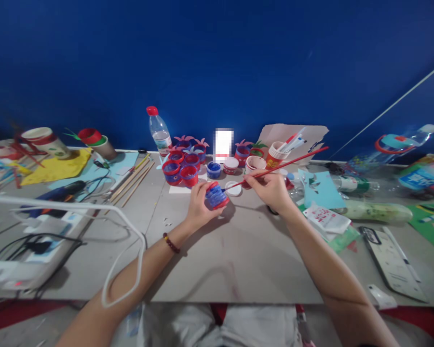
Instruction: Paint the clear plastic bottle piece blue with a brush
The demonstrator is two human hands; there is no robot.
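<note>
Tilted on its side, a small paper cup (217, 195) painted blue and red is gripped by my left hand (199, 205). My right hand (269, 190) is closed round a red-handled paintbrush (292, 163), whose tip meets the painted side of the cup. Just behind the cup stand an open jar of blue paint (213, 169) and a white-lidded jar (231, 165). A round white lid (234, 188) lies flat beneath the brush. Near my right hand is a stained paper cup (255, 164). Several painted red and blue cups (171, 172) cluster at the back left.
A water bottle (159, 132) stands behind the painted cups. At left are wooden sticks (132, 180), a glue gun (58, 196), a power strip (54, 250) and a looping white cable (139, 255) crossing my left forearm. To the right lie a phone (386, 260), plastic bottles (358, 184) and blue paper (321, 189).
</note>
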